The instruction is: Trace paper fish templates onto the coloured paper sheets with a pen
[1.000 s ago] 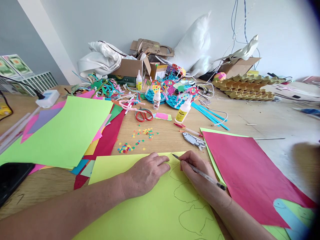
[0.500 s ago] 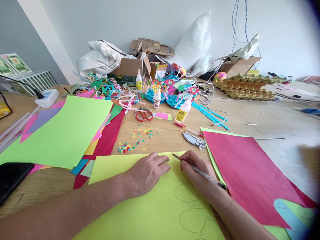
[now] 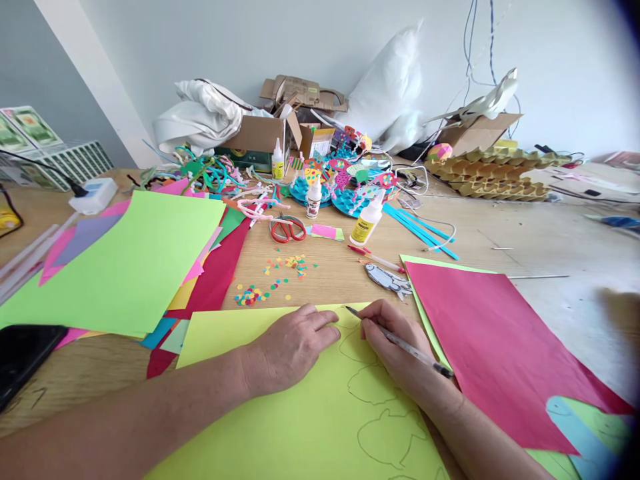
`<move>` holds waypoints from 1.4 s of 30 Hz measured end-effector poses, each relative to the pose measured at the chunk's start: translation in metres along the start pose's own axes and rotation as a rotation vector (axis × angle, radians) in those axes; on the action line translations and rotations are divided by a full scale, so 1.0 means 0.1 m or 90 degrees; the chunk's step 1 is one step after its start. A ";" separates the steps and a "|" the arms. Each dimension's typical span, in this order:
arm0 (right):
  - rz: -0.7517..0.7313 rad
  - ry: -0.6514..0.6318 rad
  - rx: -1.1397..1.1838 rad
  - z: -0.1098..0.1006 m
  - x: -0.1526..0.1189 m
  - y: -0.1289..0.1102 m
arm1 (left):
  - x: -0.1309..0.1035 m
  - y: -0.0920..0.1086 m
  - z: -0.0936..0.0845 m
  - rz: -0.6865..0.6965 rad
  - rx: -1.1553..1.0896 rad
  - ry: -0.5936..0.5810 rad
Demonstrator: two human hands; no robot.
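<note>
Yellow-green paper sheet (image 3: 280, 427) bears three pencilled outlines (image 3: 373, 387) and lies under both hands, near three white glue bottles (image 3: 367, 221). Left hand (image 3: 293, 347) presses flat, fingers spread; right hand (image 3: 395, 343) grips one slim clear pen (image 3: 400, 342), tip on the sheet's far edge.

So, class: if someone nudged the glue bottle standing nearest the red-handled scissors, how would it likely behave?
The glue bottle stands upright, tall and narrow on the wooden table, so it would probably tip rather than slide. Its rounded body suggests it might then roll, perhaps toward the scissors. It looks like plastic, so likely light and not fragile.
</note>
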State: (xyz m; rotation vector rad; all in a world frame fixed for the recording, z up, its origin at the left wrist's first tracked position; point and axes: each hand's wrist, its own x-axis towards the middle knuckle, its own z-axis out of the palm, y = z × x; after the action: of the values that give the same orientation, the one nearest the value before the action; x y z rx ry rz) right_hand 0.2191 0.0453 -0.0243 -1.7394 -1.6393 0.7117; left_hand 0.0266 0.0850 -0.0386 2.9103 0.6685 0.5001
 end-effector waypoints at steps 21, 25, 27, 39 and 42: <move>-0.012 -0.004 -0.019 -0.01 0.01 0.03 | 0.00 0.00 -0.01 -0.003 0.000 -0.012; -0.004 0.008 -0.020 -0.01 0.01 0.03 | 0.00 0.00 -0.01 0.002 -0.001 -0.004; -0.002 0.013 -0.020 -0.01 0.01 0.04 | 0.00 0.00 0.00 0.001 -0.001 -0.006; -0.021 0.009 -0.017 0.00 0.01 0.05 | 0.00 0.00 -0.01 -0.004 -0.007 -0.017; -0.021 0.013 -0.013 0.00 0.01 0.06 | 0.00 0.00 -0.01 -0.007 -0.009 -0.021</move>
State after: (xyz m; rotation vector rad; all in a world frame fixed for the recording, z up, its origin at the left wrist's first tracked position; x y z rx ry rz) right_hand 0.2236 0.0464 -0.0289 -1.7237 -1.6633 0.6620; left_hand 0.0264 0.0848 -0.0371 2.8937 0.6739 0.4531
